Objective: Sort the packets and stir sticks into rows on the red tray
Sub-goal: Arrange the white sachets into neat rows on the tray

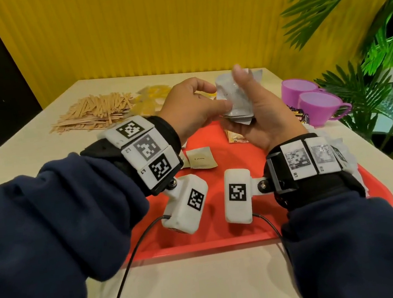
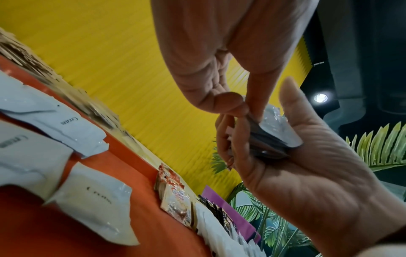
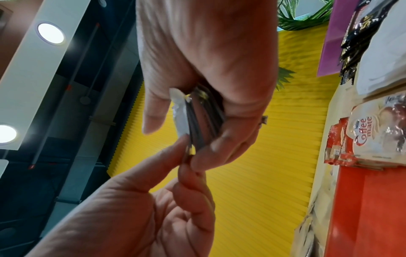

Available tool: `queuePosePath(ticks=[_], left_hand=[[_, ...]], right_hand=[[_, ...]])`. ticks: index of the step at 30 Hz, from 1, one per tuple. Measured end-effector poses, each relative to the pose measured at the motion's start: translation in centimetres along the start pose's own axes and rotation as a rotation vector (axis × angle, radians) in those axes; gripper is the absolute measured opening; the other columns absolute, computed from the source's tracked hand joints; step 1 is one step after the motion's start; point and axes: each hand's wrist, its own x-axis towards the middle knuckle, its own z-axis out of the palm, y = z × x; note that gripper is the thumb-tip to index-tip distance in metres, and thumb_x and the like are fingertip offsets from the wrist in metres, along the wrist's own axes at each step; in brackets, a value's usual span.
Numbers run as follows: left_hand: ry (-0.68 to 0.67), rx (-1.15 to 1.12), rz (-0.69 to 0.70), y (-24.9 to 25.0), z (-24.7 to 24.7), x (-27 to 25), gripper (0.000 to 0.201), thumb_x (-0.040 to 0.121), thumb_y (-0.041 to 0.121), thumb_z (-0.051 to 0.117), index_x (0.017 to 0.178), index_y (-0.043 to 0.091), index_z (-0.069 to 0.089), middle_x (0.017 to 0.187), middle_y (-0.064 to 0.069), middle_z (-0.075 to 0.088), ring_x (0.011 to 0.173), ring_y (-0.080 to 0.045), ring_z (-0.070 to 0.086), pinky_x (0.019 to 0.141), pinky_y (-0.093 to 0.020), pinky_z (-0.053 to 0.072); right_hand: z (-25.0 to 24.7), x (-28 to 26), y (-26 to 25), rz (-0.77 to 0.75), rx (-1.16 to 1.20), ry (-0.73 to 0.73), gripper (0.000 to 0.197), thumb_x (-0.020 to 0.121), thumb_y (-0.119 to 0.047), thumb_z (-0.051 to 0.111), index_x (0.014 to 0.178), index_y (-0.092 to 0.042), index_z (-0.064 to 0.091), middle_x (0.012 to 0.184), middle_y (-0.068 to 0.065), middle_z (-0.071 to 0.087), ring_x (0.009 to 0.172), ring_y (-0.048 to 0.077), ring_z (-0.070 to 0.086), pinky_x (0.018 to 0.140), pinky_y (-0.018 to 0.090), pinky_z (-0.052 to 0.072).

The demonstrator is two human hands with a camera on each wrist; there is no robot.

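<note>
Risk, judged: the stack of silvery packets is sitting loosely fanned in the right hand, so a pull on the wrong layer is likely dragging two or more out together, or spilling the whole stack onto the tray; the packets look slick and thin, which is making a clean single peel uncertain. A second risk: a dropped packet is landing across the Cream packet already lying on the tray and disturbing that row. Position: the stack is being held above the tray's far half, cradled in the right palm with the thumb pressing its front face and the other fingers curling behind. The left hand is pinching the stack's near-left edge between thumb and forefinger; in the left wrist view the pinch is sitting on the outermost layers only. Both hands are therefore closed on the stack. Sticks and yellow packets are lying on the table beyond the tray, untouched, well apart from both hands
</note>
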Motion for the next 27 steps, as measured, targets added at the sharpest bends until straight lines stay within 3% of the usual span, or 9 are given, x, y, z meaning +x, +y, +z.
queuePosePath(ticks=[2, 4, 9, 13, 16, 20, 23, 27], left_hand=[[-0.021, 0.007, -0.010, -0.1, 0.1, 0.0, 0.026, 0.076, 0.002, 0.072, 0.089, 0.013, 0.052, 0.064, -0.006, 0.051, 0.048, -0.012, 0.046, 0.041, -0.014, 0.035], [-0.047, 0.020, -0.017, -0.1, 0.1, -0.1, 0.024, 0.076, 0.002, 0.072, 0.085, 0.014, 0.053, 0.066, -0.006, 0.051, 0.050, -0.012, 0.046, 0.043, -0.015, 0.034], [-0.091, 0.080, -0.088, -0.2, -0.4, 0.2, 0.014, 0.084, 0.014, 0.067, 0.086, 0.017, 0.053, 0.074, -0.002, 0.054, 0.055, -0.008, 0.044, 0.051, -0.020, 0.035], [-0.076, 0.236, -0.255, -1.1, -0.9, 1.0, 0.013, 0.091, 0.027, 0.058, 0.085, 0.017, 0.051, 0.082, -0.001, 0.052, 0.064, -0.011, 0.044, 0.058, -0.023, 0.037], [-0.143, 0.567, -0.377, -2.2, -1.1, 1.7, 0.027, 0.091, 0.029, 0.057, 0.108, 0.009, 0.059, 0.105, -0.009, 0.056, 0.091, -0.022, 0.056, 0.074, -0.031, 0.047], [-0.297, 0.892, -0.406, -2.8, -0.5, 1.9, 0.037, 0.092, 0.022, 0.057, 0.124, 0.004, 0.055, 0.118, -0.014, 0.060, 0.098, -0.025, 0.061, 0.080, -0.029, 0.050], [-0.381, 0.939, -0.401, -2.7, 0.1, 2.1, 0.030, 0.086, 0.010, 0.062, 0.115, 0.006, 0.056, 0.106, -0.012, 0.060, 0.080, -0.020, 0.059, 0.062, -0.023, 0.048], [-0.482, 1.169, -0.401, -2.2, 0.8, 2.4, 0.047, 0.081, 0.011, 0.069, 0.125, 0.006, 0.054, 0.102, -0.008, 0.061, 0.084, -0.017, 0.054, 0.057, -0.020, 0.041]], right_hand=[[0.1, -0.1, 0.2, -0.014, -0.060, 0.022, 0.010, 0.086, -0.019, 0.059, 0.095, -0.017, 0.054, 0.064, -0.004, 0.063, 0.054, 0.008, 0.061, 0.051, 0.019, 0.051], [0.0, 0.0, 0.3, -0.013, -0.080, 0.039, 0.012, 0.087, -0.006, 0.054, 0.092, -0.016, 0.055, 0.062, -0.004, 0.062, 0.052, 0.008, 0.060, 0.048, 0.019, 0.049], [-0.1, 0.4, 0.4, -0.036, -0.040, 0.122, 0.015, 0.085, 0.001, 0.051, 0.084, -0.014, 0.052, 0.068, 0.003, 0.054, 0.050, 0.010, 0.056, 0.044, 0.018, 0.046], [-0.4, 0.7, 0.3, -0.050, 0.018, 0.191, 0.014, 0.085, 0.002, 0.053, 0.083, -0.012, 0.050, 0.075, 0.007, 0.052, 0.060, 0.016, 0.052, 0.042, 0.019, 0.047], [-0.5, 0.7, 0.3, -0.050, 0.025, 0.203, 0.014, 0.085, 0.002, 0.053, 0.084, -0.012, 0.050, 0.077, 0.007, 0.053, 0.063, 0.018, 0.053, 0.043, 0.019, 0.047], [-0.4, 0.7, 0.4, -0.035, 0.015, 0.209, 0.014, 0.085, 0.001, 0.054, 0.086, -0.013, 0.050, 0.080, 0.008, 0.053, 0.065, 0.018, 0.053, 0.044, 0.020, 0.048], [-0.5, 0.8, 0.4, -0.029, 0.021, 0.218, 0.014, 0.084, 0.001, 0.055, 0.087, -0.012, 0.051, 0.081, 0.009, 0.054, 0.066, 0.019, 0.054, 0.045, 0.020, 0.048], [-0.7, 1.0, 0.4, -0.030, 0.044, 0.230, 0.018, 0.084, 0.000, 0.054, 0.101, -0.006, 0.050, 0.086, 0.012, 0.054, 0.066, 0.020, 0.055, 0.044, 0.020, 0.048]])
